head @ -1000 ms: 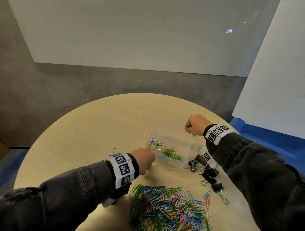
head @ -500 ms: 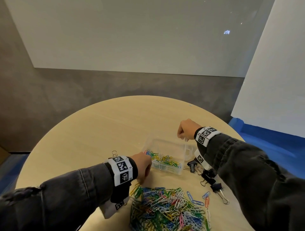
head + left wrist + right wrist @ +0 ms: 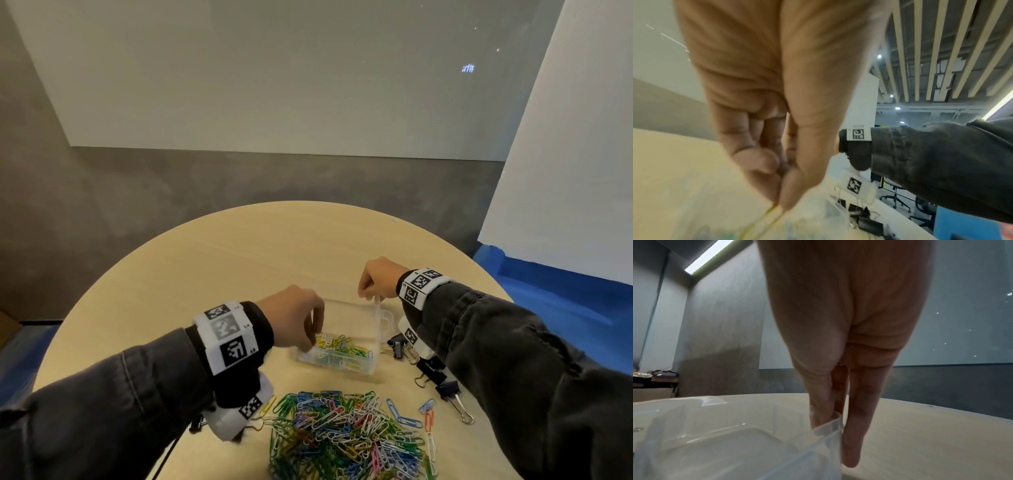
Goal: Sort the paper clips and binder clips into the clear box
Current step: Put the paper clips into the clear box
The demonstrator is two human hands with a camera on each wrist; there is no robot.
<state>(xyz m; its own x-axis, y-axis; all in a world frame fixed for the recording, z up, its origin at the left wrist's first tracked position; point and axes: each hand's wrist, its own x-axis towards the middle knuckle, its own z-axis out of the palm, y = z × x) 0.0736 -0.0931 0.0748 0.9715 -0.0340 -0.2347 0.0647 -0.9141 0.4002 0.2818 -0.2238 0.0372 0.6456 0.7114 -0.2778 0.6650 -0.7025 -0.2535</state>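
The clear box (image 3: 371, 368) stands mid-table with several coloured paper clips (image 3: 342, 346) in its near compartment. My left hand (image 3: 313, 342) reaches into the box from the left. In the left wrist view this left hand (image 3: 780, 206) pinches a yellow paper clip (image 3: 764, 217) between thumb and fingertips. My right hand (image 3: 368, 298) grips the box's far right corner. In the right wrist view the right hand (image 3: 836, 426) has its thumb inside the box wall (image 3: 828, 425) and its fingers (image 3: 853, 443) outside. A big pile of coloured paper clips (image 3: 342, 435) lies near me.
Several black binder clips (image 3: 435, 373) lie right of the box, partly under my right sleeve. Loose clips (image 3: 426, 411) lie beside the pile. Another wire handle (image 3: 255, 425) shows under my left wrist. The round wooden table (image 3: 239, 260) ends at a grey wall.
My left hand has come up from the box's near left corner and now reaches into the box, pinching a yellow clip. The right hand keeps hold of the far right corner.
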